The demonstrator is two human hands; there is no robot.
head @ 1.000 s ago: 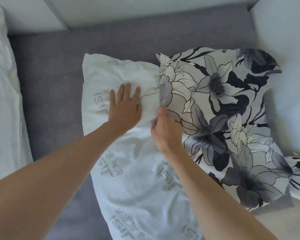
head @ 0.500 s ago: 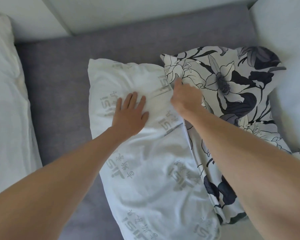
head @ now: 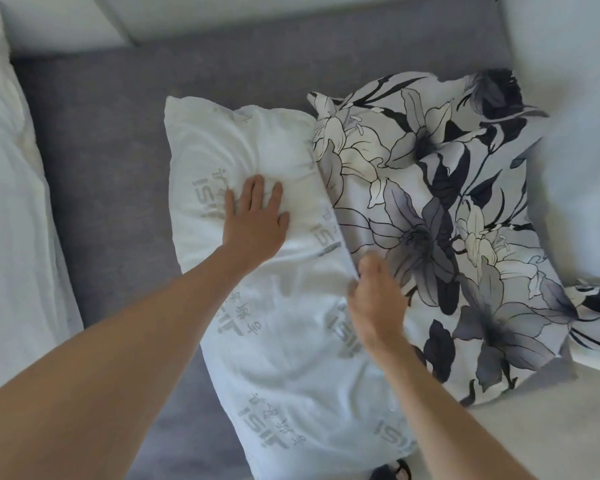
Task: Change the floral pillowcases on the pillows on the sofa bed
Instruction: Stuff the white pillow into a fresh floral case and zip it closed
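Note:
A white pillow with grey printed lettering lies on the grey sofa bed, its left part bare. A black, grey and cream floral pillowcase covers its right side and bunches up toward the right. My left hand rests flat on the bare pillow, fingers spread, pressing it down. My right hand is closed on the open edge of the floral pillowcase where it meets the white pillow; the hand is blurred.
A white pillow or folded bedding lies along the left edge. Pale bedding sits at the right, with more floral fabric beneath it. A dark object shows at the bottom edge.
My right hand has come back from the far corner of the pillowcase toward me along its edge, and the floral case now lies further right. My left hand stays pressed on the pillow.

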